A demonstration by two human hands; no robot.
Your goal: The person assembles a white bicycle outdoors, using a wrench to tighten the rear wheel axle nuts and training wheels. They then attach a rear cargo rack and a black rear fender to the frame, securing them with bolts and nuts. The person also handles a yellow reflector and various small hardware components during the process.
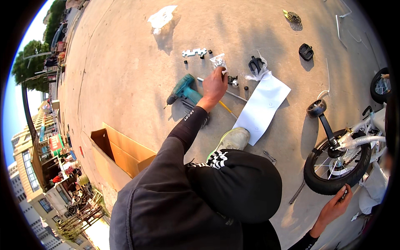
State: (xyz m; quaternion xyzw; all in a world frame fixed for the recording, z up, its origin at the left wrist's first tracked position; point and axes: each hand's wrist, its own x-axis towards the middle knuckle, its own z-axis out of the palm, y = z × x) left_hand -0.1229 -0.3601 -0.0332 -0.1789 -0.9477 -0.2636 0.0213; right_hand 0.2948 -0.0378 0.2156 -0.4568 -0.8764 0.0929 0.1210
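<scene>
My left hand (214, 88) reaches over the concrete, fingers pinched at the lower edge of a small clear plastic bag (217, 60) with little parts inside. My right hand (332, 210) is closed round a small dark metal piece, mostly hidden by the fingers, beside the black tire (321, 189) of a small bike lying on the ground. A training wheel (316, 108) on a black arm is fixed at that wheel's hub. Close to my left hand lie a teal cordless drill (185, 89), a yellow-handled screwdriver (225, 106) and a flat multi-wrench (194, 52).
A white sheet (266, 106) lies by my shoe (235, 139). Two black pedals (306, 52) (255, 64) sit farther off, one partly in plastic. An open cardboard box (125, 152) stands left; wrenches (296, 195) (270, 157) lie near the bike. A crumpled white bag (161, 18) is at the far side.
</scene>
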